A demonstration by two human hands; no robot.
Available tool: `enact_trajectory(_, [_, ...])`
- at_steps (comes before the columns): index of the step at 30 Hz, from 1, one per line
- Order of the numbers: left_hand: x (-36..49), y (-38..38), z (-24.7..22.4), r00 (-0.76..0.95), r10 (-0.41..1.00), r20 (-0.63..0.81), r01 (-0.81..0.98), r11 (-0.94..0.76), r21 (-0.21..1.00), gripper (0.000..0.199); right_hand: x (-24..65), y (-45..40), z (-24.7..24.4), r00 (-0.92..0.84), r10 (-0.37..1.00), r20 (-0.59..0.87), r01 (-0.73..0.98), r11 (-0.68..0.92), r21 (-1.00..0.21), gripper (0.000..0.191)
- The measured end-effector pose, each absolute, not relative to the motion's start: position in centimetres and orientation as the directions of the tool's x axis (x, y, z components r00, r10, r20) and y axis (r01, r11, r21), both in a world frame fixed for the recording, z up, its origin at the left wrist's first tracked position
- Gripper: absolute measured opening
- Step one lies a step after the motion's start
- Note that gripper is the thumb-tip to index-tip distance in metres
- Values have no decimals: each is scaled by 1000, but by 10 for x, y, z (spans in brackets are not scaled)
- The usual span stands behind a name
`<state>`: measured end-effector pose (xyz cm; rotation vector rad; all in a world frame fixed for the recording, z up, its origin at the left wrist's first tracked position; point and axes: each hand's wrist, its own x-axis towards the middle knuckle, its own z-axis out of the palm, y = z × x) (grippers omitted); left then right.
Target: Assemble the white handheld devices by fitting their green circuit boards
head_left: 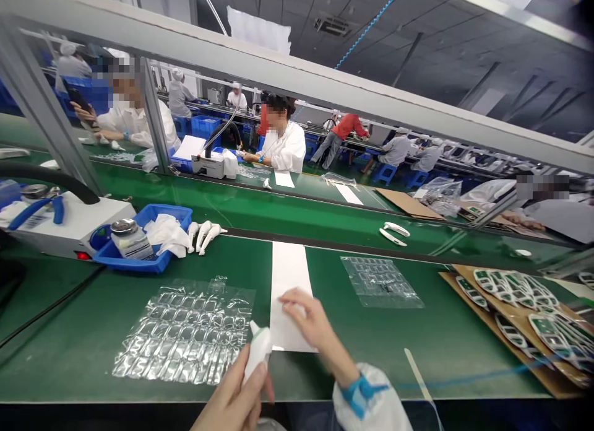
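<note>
My left hand is wrapped round a white pointed plastic device, its thin tip aimed up and to the left. My right hand, a blue strap at its wrist, hovers over a white paper strip with its fingers apart and nothing visible between them. Left of the strip lies a clear blister sheet with rows of pockets. A smaller clear plastic sheet rests to the right of the strip.
A blue tray with a jar and tissues stands at the back left, beside several white parts and a white box. Cardboard sheets hold several white-rimmed parts at right. People sit across the line.
</note>
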<state>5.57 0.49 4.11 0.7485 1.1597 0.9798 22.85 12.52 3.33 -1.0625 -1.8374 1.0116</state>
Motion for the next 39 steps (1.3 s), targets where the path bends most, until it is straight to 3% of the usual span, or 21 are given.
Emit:
enact_trajectory(2, [67, 27, 43, 150, 934, -325, -251, 354, 901, 48, 251, 168, 24, -283, 921, 266, 375, 362, -853, 17])
enact_trajectory(6, [83, 59, 34, 50, 944, -325, -337, 322, 885, 52, 271, 215, 0, -294, 921, 255, 447, 369, -815, 10])
enact_trajectory(16, [87, 66, 13, 25, 946, -323, -341, 312, 887, 51, 263, 220, -14, -283, 938, 200, 535, 327, -779, 9])
enact_trajectory(24, [85, 65, 27, 30, 950, -311, -372, 299, 879, 49, 258, 197, 21, -218, 956, 196, 386, 269, -882, 16])
enact_trajectory(31, [72, 52, 40, 69, 916, -396, -542, 368, 756, 59, 201, 108, 69, -493, 867, 75, 140, 163, -977, 12])
enact_trajectory(39, [64, 42, 40, 23, 927, -374, -502, 335, 798, 60, 180, 96, 67, -498, 862, 100, 178, 215, -960, 15])
